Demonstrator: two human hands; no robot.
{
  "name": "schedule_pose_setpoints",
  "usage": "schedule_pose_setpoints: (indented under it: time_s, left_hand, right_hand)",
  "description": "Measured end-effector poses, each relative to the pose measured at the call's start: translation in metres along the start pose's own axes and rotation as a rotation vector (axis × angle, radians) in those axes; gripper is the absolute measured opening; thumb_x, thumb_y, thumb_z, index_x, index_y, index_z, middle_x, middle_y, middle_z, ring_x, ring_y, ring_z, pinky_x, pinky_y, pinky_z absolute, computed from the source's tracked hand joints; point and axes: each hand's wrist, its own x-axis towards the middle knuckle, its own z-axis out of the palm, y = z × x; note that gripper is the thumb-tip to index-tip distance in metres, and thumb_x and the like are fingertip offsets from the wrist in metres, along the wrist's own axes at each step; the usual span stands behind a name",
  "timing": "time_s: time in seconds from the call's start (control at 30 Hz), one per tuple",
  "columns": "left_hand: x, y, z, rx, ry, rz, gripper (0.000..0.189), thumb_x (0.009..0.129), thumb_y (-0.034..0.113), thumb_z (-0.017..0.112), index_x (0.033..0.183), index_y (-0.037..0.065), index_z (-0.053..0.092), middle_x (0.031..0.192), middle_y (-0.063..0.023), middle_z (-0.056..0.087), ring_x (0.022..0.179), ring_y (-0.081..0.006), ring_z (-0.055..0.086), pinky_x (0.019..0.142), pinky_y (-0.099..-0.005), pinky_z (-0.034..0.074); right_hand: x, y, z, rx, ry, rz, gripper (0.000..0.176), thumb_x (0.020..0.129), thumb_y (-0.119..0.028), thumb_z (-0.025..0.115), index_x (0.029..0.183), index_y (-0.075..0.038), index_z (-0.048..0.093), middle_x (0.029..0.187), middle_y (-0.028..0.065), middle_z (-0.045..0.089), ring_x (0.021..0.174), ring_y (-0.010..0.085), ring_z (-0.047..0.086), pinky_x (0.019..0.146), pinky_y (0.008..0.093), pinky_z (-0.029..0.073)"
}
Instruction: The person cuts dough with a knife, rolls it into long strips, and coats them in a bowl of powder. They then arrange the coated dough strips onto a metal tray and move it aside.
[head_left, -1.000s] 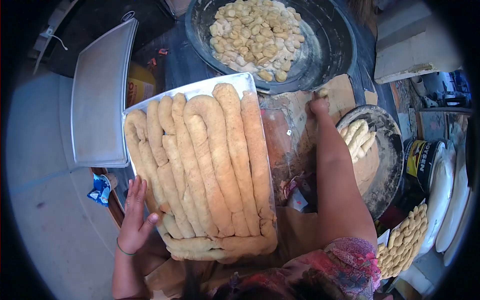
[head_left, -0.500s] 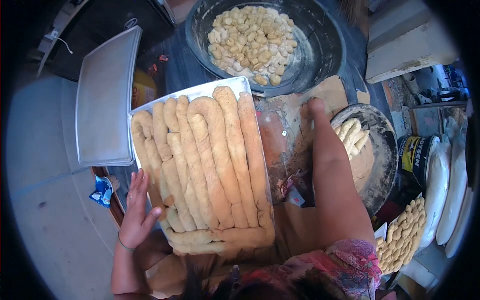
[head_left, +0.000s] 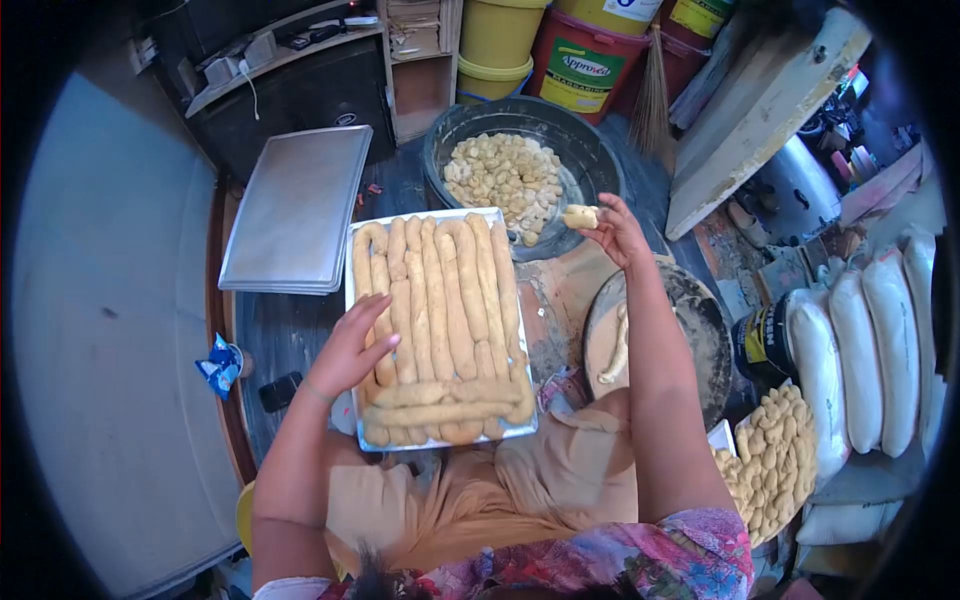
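A white-rimmed tray (head_left: 530,425) packed with long tan dough rolls (head_left: 452,290) rests at my lap. My left hand (head_left: 355,345) lies with spread fingers on its left edge, thumb over the rolls. Farther right, my right hand (head_left: 615,232) is raised and pinches a small pale dough piece (head_left: 580,216) near the rim of a large black basin (head_left: 600,165). Inside that basin are many floured dough pieces (head_left: 503,180). Below my right hand, partly behind my forearm, a round dark pan (head_left: 700,320) holds a pale dough strip (head_left: 617,345).
Stacked metal trays (head_left: 300,205) stand at the left. Buckets (head_left: 580,65), a straw broom (head_left: 652,95) and a white wooden board (head_left: 765,125) are behind. To the right are long white bags (head_left: 855,330), a black tub (head_left: 760,345) and another batch of dough pieces (head_left: 775,460).
The view has tilted up, showing more of the room. My right hand has lifted off the floury surface area with a dough piece. Fewer strips show in the round pan. My left hand has moved onto the tray.
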Motion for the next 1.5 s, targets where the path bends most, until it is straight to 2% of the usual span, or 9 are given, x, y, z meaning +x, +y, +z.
schedule_pose_setpoints:
  time_s: [0.2,0.27,0.37,0.4,0.43,0.57,1.03,1.33,1.5]
  left_hand:
    - [-0.016,0.052,0.043,-1.181,-0.024,-0.295,0.051,0.095,0.044,0.045,0.128,0.006,0.048,0.123,-0.0154,0.054,0.113,-0.0267,0.053,0.097,-0.0374,0.042]
    - [-0.022,0.086,0.053,-1.548,-0.066,-0.314,0.057,0.095,0.051,0.038,0.126,0.005,0.049,0.121,-0.0160,0.055,0.111,-0.0265,0.054,0.096,-0.0391,0.043]
    - [-0.037,0.128,0.071,-1.907,-0.066,-0.346,0.063,0.094,0.056,0.033,0.125,0.004,0.048,0.118,-0.0162,0.056,0.109,-0.0270,0.055,0.094,-0.0412,0.044]
    - [-0.042,0.132,0.073,-1.988,-0.054,-0.355,0.064,0.094,0.056,0.032,0.125,0.003,0.047,0.117,-0.0162,0.057,0.109,-0.0273,0.055,0.094,-0.0418,0.044]
    - [-0.045,0.123,0.079,-1.982,-0.052,-0.369,0.063,0.094,0.056,0.032,0.125,0.003,0.047,0.116,-0.0163,0.057,0.109,-0.0272,0.055,0.094,-0.0421,0.044]
    - [-0.053,0.099,0.091,-1.975,-0.124,-0.426,0.054,0.096,0.047,0.036,0.125,0.002,0.047,0.119,-0.0152,0.054,0.114,-0.0258,0.052,0.096,-0.0439,0.044]
    - [-0.037,0.089,0.077,-1.669,-0.092,-0.482,0.036,0.099,0.028,0.042,0.119,0.000,0.051,0.115,-0.0105,0.052,0.102,-0.0176,0.057,0.088,-0.0363,0.052]
    - [-0.027,0.083,0.086,-1.570,-0.005,-0.543,0.032,0.099,0.028,0.041,0.109,0.000,0.052,0.110,-0.0106,0.054,0.099,-0.0226,0.058,0.086,-0.0402,0.053]
    - [-0.025,0.075,0.081,-1.597,-0.041,-0.539,0.031,0.097,0.029,0.044,0.109,0.002,0.051,0.109,-0.0086,0.053,0.093,-0.0252,0.061,0.081,-0.0391,0.055]
  right_hand:
    - [-0.129,-0.044,0.120,-0.111,-0.254,-0.201,0.037,0.079,0.004,0.057,0.114,-0.005,0.047,0.098,0.0066,0.057,0.084,0.0173,0.062,0.073,0.0313,0.055]
    - [-0.185,-0.030,0.166,-0.490,-0.124,-0.440,0.036,0.078,0.005,0.061,0.111,-0.004,0.049,0.099,0.0057,0.057,0.086,0.0143,0.059,0.075,0.0264,0.052]
    - [-0.252,0.016,0.194,-0.953,-0.369,-0.661,0.036,0.078,-0.003,0.066,0.112,-0.002,0.054,0.097,0.0104,0.059,0.092,0.0175,0.061,0.076,0.0296,0.050]
    - [-0.267,0.027,0.202,-0.873,-0.465,-0.416,0.033,0.079,-0.007,0.066,0.110,-0.002,0.056,0.093,0.0113,0.060,0.086,0.0182,0.062,0.074,0.0297,0.051]
    - [-0.267,0.046,0.200,-0.904,-0.472,-0.610,0.029,0.080,-0.009,0.065,0.107,-0.002,0.058,0.092,0.0085,0.060,0.083,0.0166,0.061,0.071,0.0285,0.050]
    - [-0.244,0.083,0.170,-0.450,-0.311,-0.028,0.021,0.082,-0.002,0.060,0.103,-0.001,0.058,0.090,0.0067,0.059,0.078,0.0114,0.058,0.069,0.0237,0.048]
    - [-0.222,0.058,0.182,-0.997,-0.433,-0.691,0.015,0.079,-0.007,0.064,0.094,-0.004,0.062,0.094,0.0118,0.058,0.086,0.0280,0.058,0.078,0.0358,0.045]
    - [-0.197,0.075,0.165,-0.659,-0.282,-0.214,0.012,0.085,-0.012,0.063,0.089,-0.002,0.060,0.087,0.0077,0.057,0.082,0.0176,0.056,0.075,0.0302,0.044]
    - [-0.192,0.051,0.157,-0.807,-0.510,-0.192,0.015,0.091,-0.016,0.058,0.090,-0.001,0.058,0.085,0.0089,0.056,0.079,0.0178,0.055,0.072,0.0312,0.044]
